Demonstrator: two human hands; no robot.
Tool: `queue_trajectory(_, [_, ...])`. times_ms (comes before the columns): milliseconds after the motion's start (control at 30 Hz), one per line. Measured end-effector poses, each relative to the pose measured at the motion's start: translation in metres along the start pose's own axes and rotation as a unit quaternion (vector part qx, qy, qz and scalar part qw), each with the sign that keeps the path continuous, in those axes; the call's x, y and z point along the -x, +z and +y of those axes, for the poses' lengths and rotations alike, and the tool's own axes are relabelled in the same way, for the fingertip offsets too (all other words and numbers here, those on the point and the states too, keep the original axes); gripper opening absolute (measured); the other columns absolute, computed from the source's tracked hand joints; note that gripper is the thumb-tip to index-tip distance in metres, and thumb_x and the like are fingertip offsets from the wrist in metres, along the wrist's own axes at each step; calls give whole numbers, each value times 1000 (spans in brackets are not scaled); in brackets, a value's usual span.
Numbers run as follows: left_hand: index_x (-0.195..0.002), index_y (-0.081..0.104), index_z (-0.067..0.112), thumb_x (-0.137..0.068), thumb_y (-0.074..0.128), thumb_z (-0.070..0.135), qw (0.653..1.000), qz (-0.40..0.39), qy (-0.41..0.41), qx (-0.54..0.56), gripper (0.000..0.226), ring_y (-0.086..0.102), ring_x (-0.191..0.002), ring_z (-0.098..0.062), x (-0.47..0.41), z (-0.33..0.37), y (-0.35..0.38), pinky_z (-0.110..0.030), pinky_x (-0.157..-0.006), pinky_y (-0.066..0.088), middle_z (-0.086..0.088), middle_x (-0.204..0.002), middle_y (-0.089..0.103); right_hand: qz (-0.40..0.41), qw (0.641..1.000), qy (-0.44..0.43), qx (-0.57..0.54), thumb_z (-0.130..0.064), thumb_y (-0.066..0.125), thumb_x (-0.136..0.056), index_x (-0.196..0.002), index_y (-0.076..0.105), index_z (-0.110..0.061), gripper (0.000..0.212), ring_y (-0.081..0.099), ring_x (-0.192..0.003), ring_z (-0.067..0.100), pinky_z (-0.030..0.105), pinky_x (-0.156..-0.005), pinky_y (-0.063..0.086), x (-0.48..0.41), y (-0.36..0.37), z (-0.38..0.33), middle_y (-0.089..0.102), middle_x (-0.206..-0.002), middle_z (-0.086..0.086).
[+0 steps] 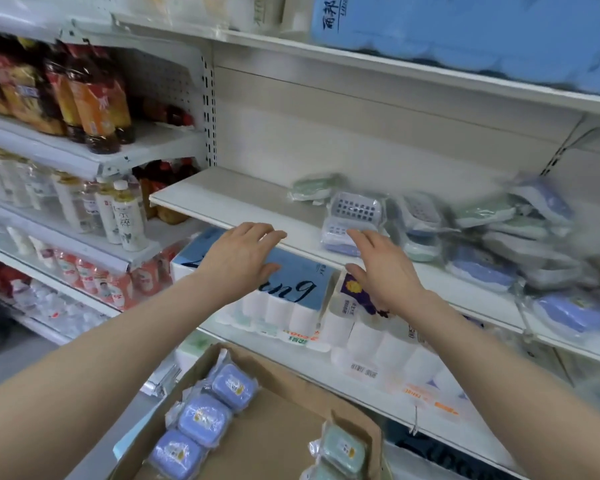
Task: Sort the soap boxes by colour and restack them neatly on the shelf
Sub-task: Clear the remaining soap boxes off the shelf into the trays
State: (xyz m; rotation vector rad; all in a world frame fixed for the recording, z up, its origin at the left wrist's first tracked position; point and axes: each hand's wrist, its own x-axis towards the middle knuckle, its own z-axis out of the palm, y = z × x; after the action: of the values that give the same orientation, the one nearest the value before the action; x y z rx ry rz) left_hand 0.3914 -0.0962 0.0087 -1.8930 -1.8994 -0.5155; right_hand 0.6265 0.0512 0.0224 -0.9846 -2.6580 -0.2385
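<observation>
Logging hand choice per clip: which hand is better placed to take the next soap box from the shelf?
Right. The right hand, open, is close beside the nearest purple soap box. The left hand, also open, is at the bare shelf edge, farther from the pile.

The shelf (222, 199) lies bare on its left; wrapped soap boxes (465, 237) crowd its right.

Both our hands out in front, holding nothing

Our left hand (241, 259) and right hand (383, 271) hover side by side, backs up, fingers nearly straight and slightly spread. Our bare left forearm (118, 344) and right forearm (492, 358) stretch forward from the lower corners, angling towards each other.
</observation>
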Motion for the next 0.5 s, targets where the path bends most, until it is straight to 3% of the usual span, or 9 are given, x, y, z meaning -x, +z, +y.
queue_trajectory(233, [-133, 51, 7, -84, 71, 35, 999, -37, 7, 29, 60, 55, -116, -35, -59, -43, 50, -47, -93, 50, -16, -128, 57, -39, 996, 78, 3, -32, 60, -90, -147, 32, -22, 65, 46, -124, 29, 39, -97, 42, -54, 36, 22, 44, -143, 7])
queue_trajectory(500, [-151, 22, 12, -96, 50, 44, 988, -114, 4, 100, 70, 31, -138, -31, -168, -91, 119, -41, -110, 33, -13, -153, 32, -49, 989, 139, 4, -33, 68, -83, -143, 42, -21, 66, 45, -127, 28, 41, -101, 42, -82, 66, 27, 47, -142, 5])
